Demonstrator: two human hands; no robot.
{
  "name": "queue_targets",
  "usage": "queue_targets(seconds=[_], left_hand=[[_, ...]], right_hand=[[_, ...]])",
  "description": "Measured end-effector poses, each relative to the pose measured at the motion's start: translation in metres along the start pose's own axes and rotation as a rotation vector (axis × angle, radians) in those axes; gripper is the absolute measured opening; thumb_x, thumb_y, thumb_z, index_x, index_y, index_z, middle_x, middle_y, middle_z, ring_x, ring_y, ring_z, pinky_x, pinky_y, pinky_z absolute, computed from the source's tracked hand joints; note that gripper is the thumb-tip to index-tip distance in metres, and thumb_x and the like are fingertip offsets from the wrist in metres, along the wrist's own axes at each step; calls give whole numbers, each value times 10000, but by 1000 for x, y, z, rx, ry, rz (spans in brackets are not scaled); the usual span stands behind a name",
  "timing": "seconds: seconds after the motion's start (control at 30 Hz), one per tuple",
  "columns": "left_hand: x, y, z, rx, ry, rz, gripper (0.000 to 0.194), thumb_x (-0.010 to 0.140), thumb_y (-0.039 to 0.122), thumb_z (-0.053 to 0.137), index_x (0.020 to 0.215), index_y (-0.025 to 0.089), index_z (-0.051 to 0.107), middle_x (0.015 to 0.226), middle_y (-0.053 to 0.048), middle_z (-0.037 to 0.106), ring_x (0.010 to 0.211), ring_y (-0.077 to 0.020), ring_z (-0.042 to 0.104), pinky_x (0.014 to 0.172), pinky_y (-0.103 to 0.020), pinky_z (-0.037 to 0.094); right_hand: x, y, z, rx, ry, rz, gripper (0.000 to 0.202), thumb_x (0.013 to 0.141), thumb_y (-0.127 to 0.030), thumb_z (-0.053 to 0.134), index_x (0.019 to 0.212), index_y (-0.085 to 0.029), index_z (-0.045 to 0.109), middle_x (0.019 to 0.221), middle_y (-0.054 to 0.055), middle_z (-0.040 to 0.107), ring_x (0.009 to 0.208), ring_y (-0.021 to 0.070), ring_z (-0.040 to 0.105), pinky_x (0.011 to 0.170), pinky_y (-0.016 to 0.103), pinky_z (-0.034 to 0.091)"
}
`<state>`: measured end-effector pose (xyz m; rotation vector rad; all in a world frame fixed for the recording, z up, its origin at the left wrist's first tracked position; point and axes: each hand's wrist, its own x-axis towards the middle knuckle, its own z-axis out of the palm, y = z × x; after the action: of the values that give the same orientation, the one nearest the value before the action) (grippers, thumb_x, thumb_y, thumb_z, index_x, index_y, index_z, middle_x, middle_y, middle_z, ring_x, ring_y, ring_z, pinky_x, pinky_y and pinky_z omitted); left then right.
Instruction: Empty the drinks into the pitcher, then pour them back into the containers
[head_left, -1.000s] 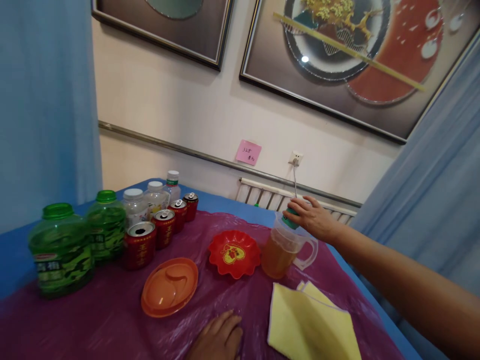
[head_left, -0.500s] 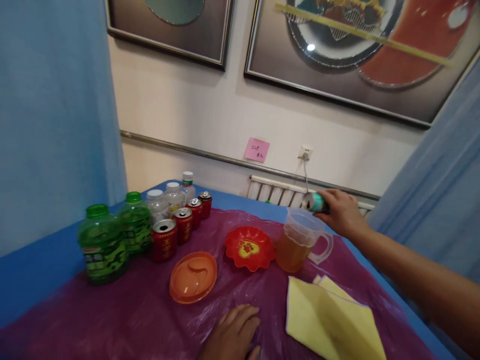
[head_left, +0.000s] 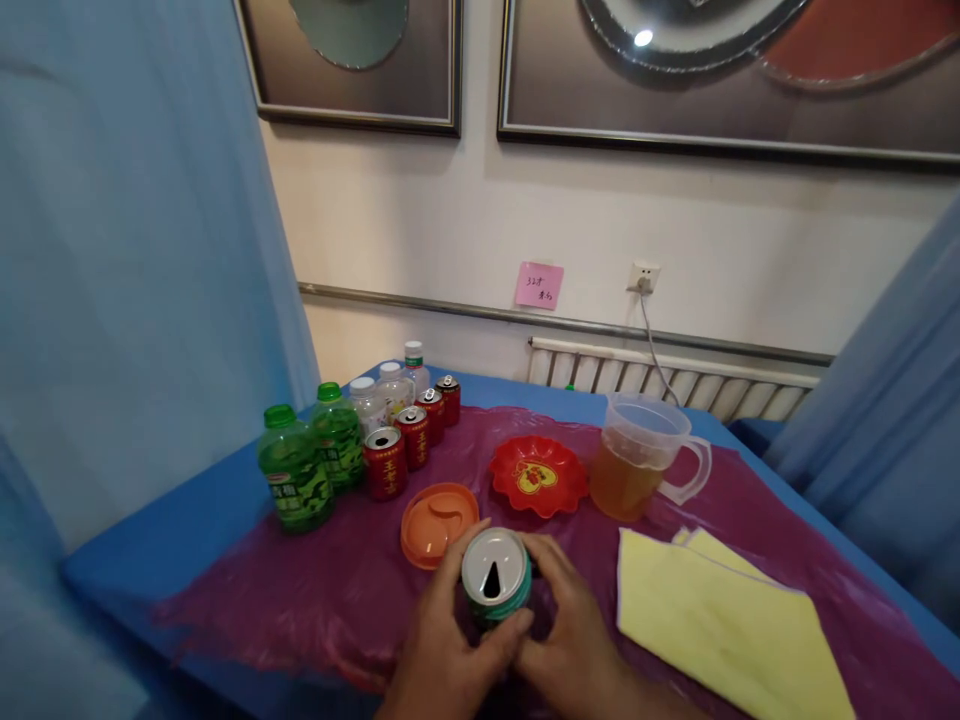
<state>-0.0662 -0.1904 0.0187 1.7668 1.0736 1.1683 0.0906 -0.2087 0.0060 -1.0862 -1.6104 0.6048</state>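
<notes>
An open green can (head_left: 496, 572) stands upright between my two hands at the lower middle, its silver top and dark opening facing up. My left hand (head_left: 448, 640) wraps its left side and my right hand (head_left: 564, 630) its right side. Just beyond my left hand lies an orange lid-like dish (head_left: 439, 525). A red scalloped plate (head_left: 538, 476) with a yellow heart sits behind the can. To its right stands a clear pitcher (head_left: 634, 460) partly filled with amber liquid. A folded yellow cloth (head_left: 731, 620) lies right of my right hand.
Two green bottles (head_left: 296, 485), several clear white-capped bottles (head_left: 391, 392) and several red cans (head_left: 385, 465) stand at the left back. Purple plastic sheeting (head_left: 330, 600) covers much of the blue table (head_left: 172, 520). Blue curtains (head_left: 135, 250) hang at both sides.
The green can has come from above the pitcher to the lower middle and is now upright. My left hand, before on the sheeting, now holds it too. The view has shifted.
</notes>
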Motion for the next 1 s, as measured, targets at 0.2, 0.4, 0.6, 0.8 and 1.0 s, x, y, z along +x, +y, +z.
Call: queue_targets(seconds=[0.2, 0.4, 0.6, 0.8, 1.0], left_hand=[[24, -21, -63, 224, 280, -115, 748, 670, 525, 781, 1308, 190, 579, 1278, -123, 698, 1163, -328, 668, 998, -442, 547], [80, -52, -118, 574, 474, -182, 682, 736, 547, 698, 1291, 167, 583, 1272, -144, 682, 1151, -336, 655, 990, -445, 522], [82, -70, -118, 647, 456, -240, 847, 770, 541, 688, 1448, 107, 425, 1435, -210, 559, 1272, -364, 580, 1049, -475, 482], [60, -73, -110, 761, 572, 40, 868, 829, 517, 638, 1512, 87, 321, 1541, -232, 419, 1439, -378, 388, 1183, -535, 318], [28, -64, -88, 807, 9, 377, 270, 940, 370, 575, 1160, 262, 689, 1293, -92, 673, 1214, -278, 593, 1056, -457, 469]], right_hand=[[5, 18, 14, -193, -133, 128, 689, 800, -257, 654, 1465, -222, 475, 1476, 109, 526, 1368, 273, 485, 1146, 478, 395], [40, 16, 27, -467, -354, 32, 489, 875, -183, 574, 1364, -208, 596, 1421, 105, 587, 1294, 283, 542, 1119, 448, 397], [58, 28, 41, -668, -444, -2, 413, 884, -154, 557, 1287, -201, 636, 1268, 95, 654, 1117, 272, 605, 994, 397, 460], [64, 40, 39, -722, -494, -19, 213, 926, -192, 557, 1102, -176, 676, 1133, 89, 668, 1032, 223, 612, 895, 318, 468], [60, 28, 22, -729, -498, -74, 157, 970, -248, 550, 1033, -194, 683, 1072, 66, 680, 998, 217, 612, 885, 327, 463]])
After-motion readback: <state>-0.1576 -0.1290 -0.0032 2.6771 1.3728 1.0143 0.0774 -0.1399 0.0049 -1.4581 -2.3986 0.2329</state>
